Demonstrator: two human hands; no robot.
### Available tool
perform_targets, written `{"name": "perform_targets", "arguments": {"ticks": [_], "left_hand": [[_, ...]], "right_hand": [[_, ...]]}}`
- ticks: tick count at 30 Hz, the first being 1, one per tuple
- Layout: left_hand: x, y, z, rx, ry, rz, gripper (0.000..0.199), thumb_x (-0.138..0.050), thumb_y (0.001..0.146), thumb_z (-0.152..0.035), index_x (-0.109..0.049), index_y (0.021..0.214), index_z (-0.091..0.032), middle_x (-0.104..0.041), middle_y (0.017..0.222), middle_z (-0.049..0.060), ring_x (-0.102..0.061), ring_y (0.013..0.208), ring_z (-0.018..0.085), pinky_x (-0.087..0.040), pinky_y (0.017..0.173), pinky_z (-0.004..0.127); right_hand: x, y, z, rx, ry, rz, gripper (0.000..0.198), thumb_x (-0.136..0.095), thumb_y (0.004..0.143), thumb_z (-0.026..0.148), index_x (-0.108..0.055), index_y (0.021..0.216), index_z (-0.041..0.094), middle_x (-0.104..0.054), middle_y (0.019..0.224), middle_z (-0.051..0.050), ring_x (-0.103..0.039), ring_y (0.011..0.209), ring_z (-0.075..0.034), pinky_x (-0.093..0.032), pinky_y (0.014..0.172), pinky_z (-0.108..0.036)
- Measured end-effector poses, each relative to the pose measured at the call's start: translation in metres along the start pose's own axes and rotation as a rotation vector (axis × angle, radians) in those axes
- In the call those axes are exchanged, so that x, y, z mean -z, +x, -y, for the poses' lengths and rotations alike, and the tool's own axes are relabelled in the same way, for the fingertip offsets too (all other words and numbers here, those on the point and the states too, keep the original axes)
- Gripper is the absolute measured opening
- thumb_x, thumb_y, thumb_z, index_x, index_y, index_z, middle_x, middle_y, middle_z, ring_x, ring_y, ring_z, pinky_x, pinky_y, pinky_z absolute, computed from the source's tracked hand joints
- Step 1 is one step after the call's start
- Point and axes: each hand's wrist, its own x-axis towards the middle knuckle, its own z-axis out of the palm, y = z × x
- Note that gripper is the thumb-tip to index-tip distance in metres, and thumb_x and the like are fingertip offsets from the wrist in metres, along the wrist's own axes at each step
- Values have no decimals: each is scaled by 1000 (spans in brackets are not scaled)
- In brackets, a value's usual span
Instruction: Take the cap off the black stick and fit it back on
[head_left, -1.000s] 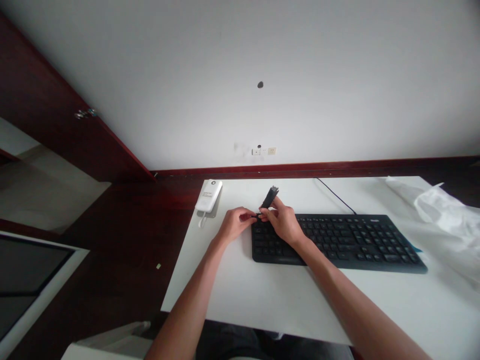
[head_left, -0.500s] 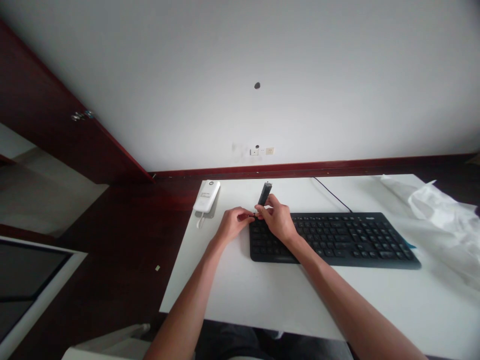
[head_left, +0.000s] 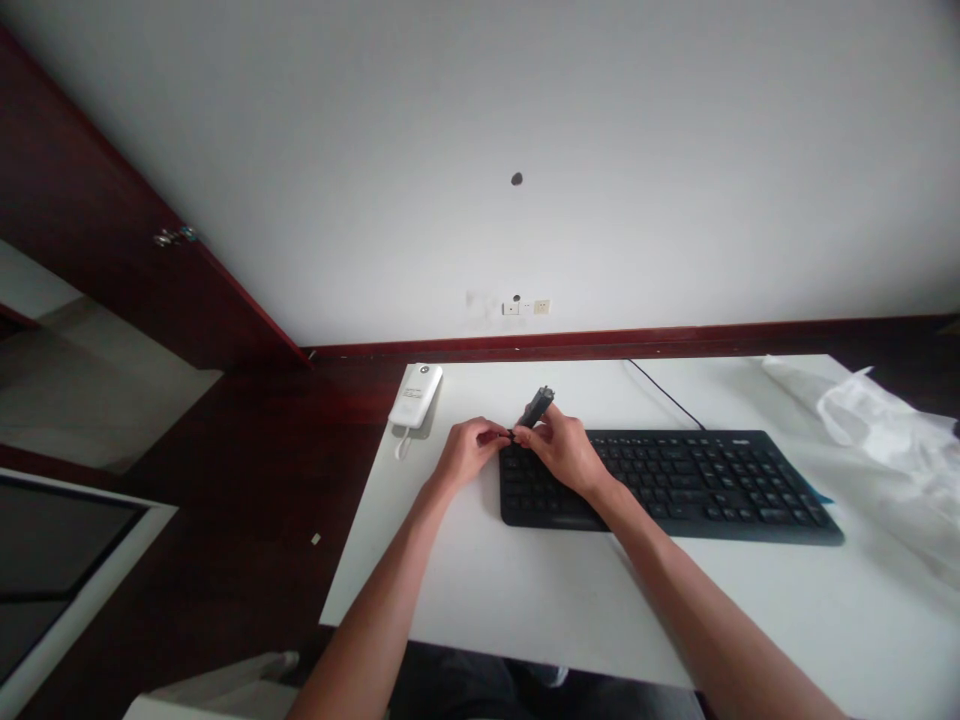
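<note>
The black keyboard lies on the white table. Over its upper left corner both hands meet, fingertips nearly touching. My right hand is closed around a short dark stick-like tool, whose upper end leans to the right and carries small prongs. A small dark piece sits between the two hands' fingertips, and my left hand pinches it from the left. Its kind is too small to make out, and the tool's lower end is hidden by the right fingers.
A white power bank with a short cable lies at the table's far left corner. On the right is crumpled white wrapping. The keyboard's cable runs off the back edge. Beyond stands a wall with sockets.
The tool in my right hand has tipped from nearly upright to leaning right, its top lower now. My left hand keeps its pinch in about the same place.
</note>
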Motion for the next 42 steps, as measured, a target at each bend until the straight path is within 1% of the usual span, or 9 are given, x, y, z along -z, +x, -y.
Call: {"name": "perform_targets", "arguments": {"ticks": [4,6,10,13,16,20,28,35,42], "left_hand": [[1,1,2,4,-2,12,12,-76,87,-23,-80,96,-18,-76,87,4,-66,77,15,-50,72,24],[2,1,5,-2,-11,22,12,-76,87,-22,-81,97,-18,-76,88,4,-66,77,15,-50,72,24],[1,2,8,-10,-17,33,13,-75,87,-20,-81,99,-19,-76,89,4,-67,78,15,-51,74,25],[1,2,9,-18,-24,30,13,-74,87,-21,-80,99,-19,-77,93,4,-68,81,16,-51,76,25],[0,1,7,-28,-9,27,12,-72,89,-21,-80,99,-19,-76,93,4,-68,83,16,-51,76,26],[0,0,3,-39,20,23,11,-71,90,-21,-79,98,-19,-75,90,4,-66,79,15,-50,74,26],[0,0,2,-84,33,23,11,-68,92,-20,-78,98,-18,-75,95,5,-68,83,16,-52,78,27],[-1,-1,1,-96,50,11,10,-68,93,-19,-77,97,-18,-74,93,5,-67,82,16,-52,78,26],[0,-1,5,-110,52,15,13,-69,93,-22,-78,101,-19,-72,92,4,-66,81,15,-51,77,26]], "right_hand": [[6,2,1,4,36,62,26,-68,91,39,-63,109,21,-78,85,-4,-73,68,-20,-54,63,-28],[6,3,1,4,36,71,25,-68,90,37,-65,109,21,-78,85,-3,-71,67,-19,-52,63,-27],[0,7,-4,-34,86,21,23,-69,89,35,-66,105,20,-77,78,-2,-73,68,-19,-54,64,-28],[-5,11,-9,-82,186,-22,26,-71,87,36,-64,106,19,-78,78,-4,-77,74,-22,-58,69,-30],[-8,15,-14,-128,229,-53,28,-73,86,38,-63,106,19,-79,80,-6,-79,76,-24,-61,69,-31],[-9,17,-15,-166,216,-82,27,-73,86,37,-64,105,19,-80,82,-6,-79,75,-24,-62,70,-32],[-9,19,-13,-194,142,-110,24,-73,86,35,-65,102,20,-79,78,-5,-80,73,-23,-60,66,-28],[-9,19,-12,-156,62,-104,19,-73,86,34,-66,98,21,-76,70,-1,-79,73,-23,-57,66,-28],[-5,12,-12,-72,182,-39,27,-72,87,37,-65,106,20,-78,79,-3,-77,75,-22,-59,69,-30]]}}
